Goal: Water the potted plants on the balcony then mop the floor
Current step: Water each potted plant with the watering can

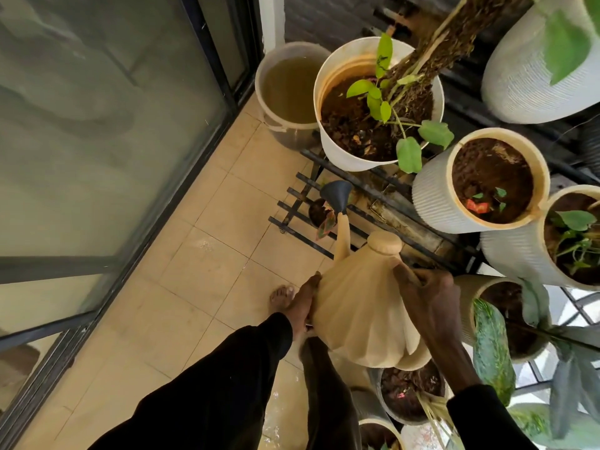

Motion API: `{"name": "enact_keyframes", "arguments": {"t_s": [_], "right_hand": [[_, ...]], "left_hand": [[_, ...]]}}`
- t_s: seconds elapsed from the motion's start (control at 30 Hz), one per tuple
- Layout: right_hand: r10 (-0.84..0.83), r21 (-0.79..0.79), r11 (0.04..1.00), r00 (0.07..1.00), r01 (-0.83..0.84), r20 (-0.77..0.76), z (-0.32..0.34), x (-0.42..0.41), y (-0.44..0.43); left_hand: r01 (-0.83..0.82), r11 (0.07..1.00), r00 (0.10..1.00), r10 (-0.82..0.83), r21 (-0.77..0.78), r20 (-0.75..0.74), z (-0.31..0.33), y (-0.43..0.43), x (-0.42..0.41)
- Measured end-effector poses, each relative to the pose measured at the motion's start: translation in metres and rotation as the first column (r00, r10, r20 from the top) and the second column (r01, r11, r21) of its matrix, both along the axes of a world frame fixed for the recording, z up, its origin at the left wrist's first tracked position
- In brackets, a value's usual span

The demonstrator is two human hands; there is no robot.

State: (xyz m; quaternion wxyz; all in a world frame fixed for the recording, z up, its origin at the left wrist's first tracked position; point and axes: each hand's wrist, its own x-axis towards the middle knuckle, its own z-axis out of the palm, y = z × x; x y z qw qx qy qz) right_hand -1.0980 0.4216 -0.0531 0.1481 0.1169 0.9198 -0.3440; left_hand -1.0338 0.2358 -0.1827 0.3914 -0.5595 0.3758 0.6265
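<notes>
**Watering can** [360, 319] — beige plastic with a body folded into flat facets, a round knobbed lid and a long spout ending in a dark grey funnel-shaped rose [336, 194]. It is held tilted forward over a black metal slatted rack [302, 238].

Directly beneath the rose sits a small dark pot [316, 212] with a red-green leaf, partly hidden by the spout. Beyond the rose stands a smooth white pot [334, 147] of dark crumbly soil, with a coarse fibrous pole and pale green leaves. Left of that pot is a translucent bucket [282, 134] of murky water. To the can's right are ribbed white pots [431, 196] with stained cream rims, several cut off by the frame edge. Whether water leaves the rose cannot be made out.

The right hand [428, 298] is on the can's upper rear. Its fingers [431, 279] curl tightly round the handle, which they almost wholly cover. The left hand [303, 303] lies against the can's left side, fingers [311, 285] straight and pressed together, flat on the plastic; the thumb is hidden.

Left of the can are beige floor tiles [201, 271] and a bare foot [281, 297].
</notes>
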Motion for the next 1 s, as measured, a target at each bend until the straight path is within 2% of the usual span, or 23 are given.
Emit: {"name": "enact_keyframes", "arguments": {"t_s": [0.4, 0.57, 0.7, 0.87, 1.0], "right_hand": [[0.033, -0.028, 0.999, 0.999, -0.033, 0.006, 0.011, -0.011, -0.006], [0.044, -0.03, 0.999, 0.999, -0.043, 0.031, 0.009, -0.011, -0.006], [0.037, -0.034, 0.999, 0.999, -0.036, 0.038, 0.011, -0.012, -0.007], [0.029, -0.058, 0.998, 0.999, -0.028, 0.027, 0.014, -0.007, -0.007], [0.034, -0.059, 0.998, 0.999, -0.032, 0.034, 0.012, -0.007, -0.007]], "left_hand": [[0.029, 0.999, 0.999, -0.029, 0.036, -0.02, -0.005, 0.0, 0.0], [-0.028, 0.999, 1.0, 0.028, 0.04, -0.003, -0.014, 0.001, 0.009], [-0.049, 0.999, 0.999, 0.049, -0.021, 0.016, -0.041, 0.002, 0.017], [-0.041, 0.999, 0.999, 0.041, -0.003, 0.009, -0.018, 0.001, 0.013], [-0.025, 0.998, 1.0, 0.025, -0.064, -0.001, -0.06, 0.003, 0.027]]}}
